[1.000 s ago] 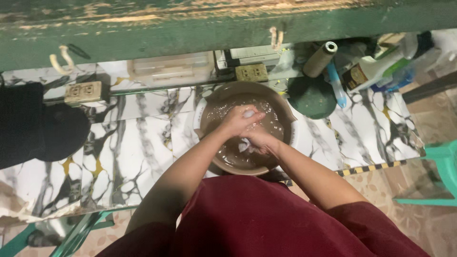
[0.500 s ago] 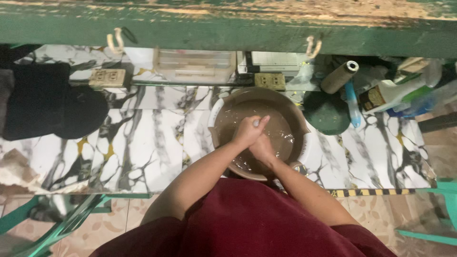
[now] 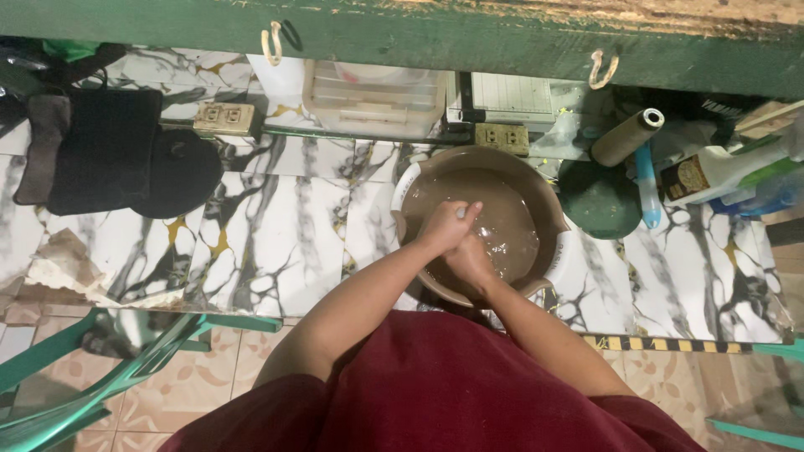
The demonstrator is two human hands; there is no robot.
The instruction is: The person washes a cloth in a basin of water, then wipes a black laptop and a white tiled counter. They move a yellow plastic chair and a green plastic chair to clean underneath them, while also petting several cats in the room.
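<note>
Two hands meet over a brown basin [image 3: 536, 180] just right of the frame's centre, which sits on a marble-patterned counter [image 3: 276, 243] and holds murky brown water [image 3: 502, 209]. The left hand [image 3: 448, 226] lies on top with its fingers curled around something small and pale that pokes out near the knuckles; what it is cannot be told. The right hand [image 3: 471, 261] is pressed against it from below, touching the water, and whether it grips anything is hidden.

Beside the basin at the right lies a dark green round lid [image 3: 599, 201], with a blue-handled tool [image 3: 646, 188] and a cardboard tube [image 3: 626, 136] just past it. A white spray bottle [image 3: 720, 172] lies at the far right. A clear plastic drawer box [image 3: 377, 96] stands above the basin, under a worn green shelf [image 3: 419, 29] with two hooks. Dark cloth [image 3: 109, 155] is heaped in the upper left. A green chair frame [image 3: 92, 377] fills the lower left, over the tiled floor.
</note>
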